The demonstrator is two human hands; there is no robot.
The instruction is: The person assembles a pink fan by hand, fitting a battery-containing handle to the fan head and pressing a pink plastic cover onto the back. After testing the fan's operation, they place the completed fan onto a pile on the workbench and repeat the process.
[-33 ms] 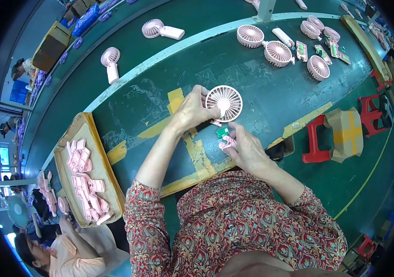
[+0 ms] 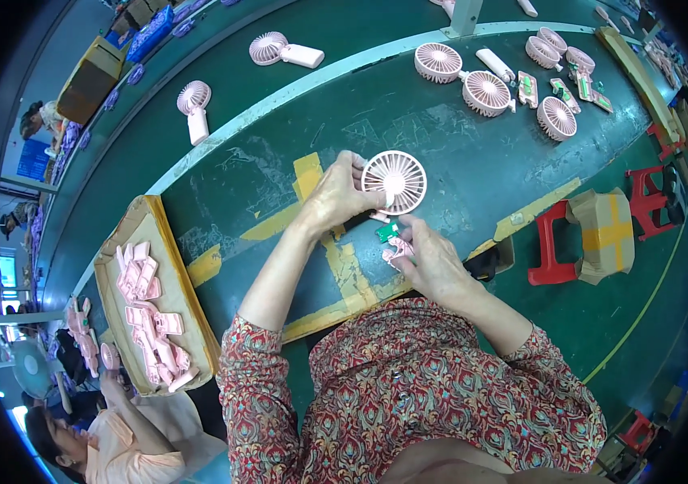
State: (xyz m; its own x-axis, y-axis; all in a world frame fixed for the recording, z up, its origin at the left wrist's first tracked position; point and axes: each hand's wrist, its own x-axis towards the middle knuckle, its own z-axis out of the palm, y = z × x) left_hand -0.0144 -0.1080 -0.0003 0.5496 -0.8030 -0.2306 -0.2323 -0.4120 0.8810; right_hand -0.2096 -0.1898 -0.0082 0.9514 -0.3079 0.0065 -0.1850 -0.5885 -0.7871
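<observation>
My left hand (image 2: 336,196) is closed around the left edge of a round pink fan head (image 2: 394,183), its thumb lying over the slatted grille. The grille faces up, above the table's middle. Just below it, my right hand (image 2: 438,260) pinches a small pink plastic part (image 2: 398,249), whose exact shape the fingers partly hide. A green circuit board (image 2: 388,232) sits at the upper end of that part, close under the fan head. Whether the board is joined to the fan head by wires cannot be made out.
At left stands a cardboard tray (image 2: 208,331) of pink handle shells (image 2: 150,339). Several fan heads (image 2: 487,93) and handle pieces with green boards (image 2: 527,89) lie at far right. Finished-looking fans (image 2: 198,125) rest beyond the pale rail. A co-worker (image 2: 130,431) sits lower left; red stools (image 2: 552,246) stand right.
</observation>
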